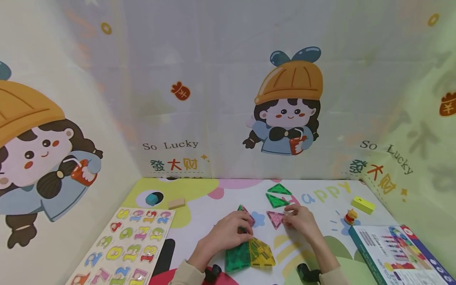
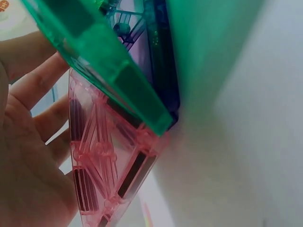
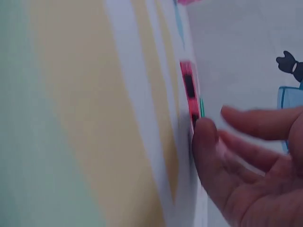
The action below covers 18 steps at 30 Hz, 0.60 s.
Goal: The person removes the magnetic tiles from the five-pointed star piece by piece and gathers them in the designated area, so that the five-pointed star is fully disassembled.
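Translucent magnetic tiles form a small joined structure in front of me, with a green tile (image 1: 236,258) and a yellow tile (image 1: 261,253) at its near side. My left hand (image 1: 228,229) grips it from the left, thumb and fingers bent over its top. In the left wrist view, a pink triangular tile (image 2: 111,165) slants below a green tile (image 2: 99,56), fingers behind them. To the right, another pink triangular tile (image 1: 276,219) lies on the table. My right hand (image 1: 302,221) pinches its right corner, the thumb (image 3: 207,137) against the edge.
Two green triangular tiles (image 1: 278,194) lie beyond my hands. On the left are a number board (image 1: 121,247), a blue block (image 1: 151,199) and a wooden block (image 1: 176,203). A yellow block (image 1: 363,205), small figurine (image 1: 350,217) and box (image 1: 402,253) occupy the right.
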Tool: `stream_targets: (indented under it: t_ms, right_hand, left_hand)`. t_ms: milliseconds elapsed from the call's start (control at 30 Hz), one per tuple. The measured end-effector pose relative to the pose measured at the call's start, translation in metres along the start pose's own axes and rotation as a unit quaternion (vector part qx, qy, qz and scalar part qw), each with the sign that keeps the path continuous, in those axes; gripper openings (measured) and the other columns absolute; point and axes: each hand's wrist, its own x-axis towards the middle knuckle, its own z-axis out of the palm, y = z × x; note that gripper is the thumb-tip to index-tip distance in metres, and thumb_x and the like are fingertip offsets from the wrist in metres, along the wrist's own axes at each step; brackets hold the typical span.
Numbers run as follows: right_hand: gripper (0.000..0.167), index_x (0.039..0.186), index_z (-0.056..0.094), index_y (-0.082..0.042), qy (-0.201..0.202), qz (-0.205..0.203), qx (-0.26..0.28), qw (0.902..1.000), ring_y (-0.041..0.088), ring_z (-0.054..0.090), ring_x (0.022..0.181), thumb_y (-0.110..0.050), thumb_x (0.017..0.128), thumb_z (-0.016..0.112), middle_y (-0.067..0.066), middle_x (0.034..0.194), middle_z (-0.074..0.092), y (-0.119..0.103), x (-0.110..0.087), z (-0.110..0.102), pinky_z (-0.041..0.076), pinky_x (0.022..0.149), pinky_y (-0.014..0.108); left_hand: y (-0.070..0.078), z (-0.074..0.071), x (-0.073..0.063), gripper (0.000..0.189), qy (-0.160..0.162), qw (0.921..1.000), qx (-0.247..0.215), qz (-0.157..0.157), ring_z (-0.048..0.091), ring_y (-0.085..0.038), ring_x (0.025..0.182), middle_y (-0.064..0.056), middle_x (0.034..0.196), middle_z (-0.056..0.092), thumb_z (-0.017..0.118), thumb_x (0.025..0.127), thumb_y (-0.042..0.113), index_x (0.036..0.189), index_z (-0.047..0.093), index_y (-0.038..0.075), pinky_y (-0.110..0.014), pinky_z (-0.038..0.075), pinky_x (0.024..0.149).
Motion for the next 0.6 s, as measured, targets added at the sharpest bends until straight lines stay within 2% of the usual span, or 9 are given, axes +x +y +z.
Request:
stream_targets:
  t_ms: [100,200,300,367,467,600]
  right_hand:
    - [0.030,0.114,0.066,0.003,-0.035,-0.015,-0.004,0.9993,0.017,0.062,0.070,-0.013,0.089,0.070,0.009,0.084,0.068,-0.005,-0.005,-0.003,0.055,0.064,0.030]
    - [0.029,0.111,0.066,0.003,-0.122,-0.035,0.012,0.9918,0.019,0.063,0.068,-0.015,0.089,0.071,0.009,0.080,0.069,-0.011,-0.014,-0.003,0.055,0.064,0.032]
    - [0.033,0.115,0.064,0.006,-0.233,-0.037,0.047,0.9706,0.018,0.066,0.066,-0.017,0.091,0.069,0.011,0.080,0.072,-0.015,-0.025,0.000,0.059,0.064,0.035]
    - [0.036,0.118,0.062,0.006,-0.286,-0.028,0.066,0.9557,0.017,0.068,0.064,-0.018,0.092,0.068,0.011,0.078,0.073,-0.017,-0.031,0.005,0.060,0.062,0.035]
    - [0.039,0.121,0.063,0.004,-0.317,-0.016,0.080,0.9450,0.013,0.066,0.058,-0.020,0.091,0.069,0.007,0.071,0.070,-0.018,-0.038,0.013,0.059,0.057,0.032]
    - [0.036,0.117,0.066,0.002,-0.315,-0.008,0.089,0.9449,0.009,0.062,0.053,-0.020,0.089,0.072,0.002,0.064,0.064,-0.015,-0.041,0.020,0.057,0.053,0.026]
  left_hand:
    - [0.000,-0.002,-0.001,0.005,-0.002,1.0000,-0.001,0.000,0.048,-0.012,0.134,0.011,0.132,0.062,0.070,0.091,0.038,0.089,0.074,0.036,-0.043,0.041,0.114]
    - [0.000,-0.003,-0.001,0.005,-0.002,1.0000,0.002,0.001,0.048,-0.013,0.134,0.011,0.133,0.061,0.071,0.090,0.040,0.088,0.073,0.036,-0.044,0.041,0.114]
    - [0.000,-0.003,-0.002,0.005,-0.002,1.0000,0.005,-0.001,0.047,-0.013,0.135,0.011,0.134,0.060,0.072,0.089,0.041,0.087,0.073,0.036,-0.045,0.041,0.113]
    - [0.000,-0.003,-0.002,0.005,-0.001,1.0000,0.007,-0.002,0.047,-0.013,0.135,0.012,0.135,0.060,0.072,0.089,0.041,0.087,0.072,0.037,-0.045,0.041,0.113]
    - [0.000,-0.002,-0.002,0.005,0.002,1.0000,0.008,-0.001,0.047,-0.013,0.136,0.011,0.134,0.060,0.072,0.089,0.041,0.088,0.072,0.036,-0.046,0.041,0.113]
    - [0.001,-0.001,-0.002,0.006,0.000,0.9999,0.010,0.004,0.047,-0.014,0.136,0.010,0.134,0.061,0.072,0.089,0.040,0.088,0.073,0.035,-0.045,0.040,0.114]
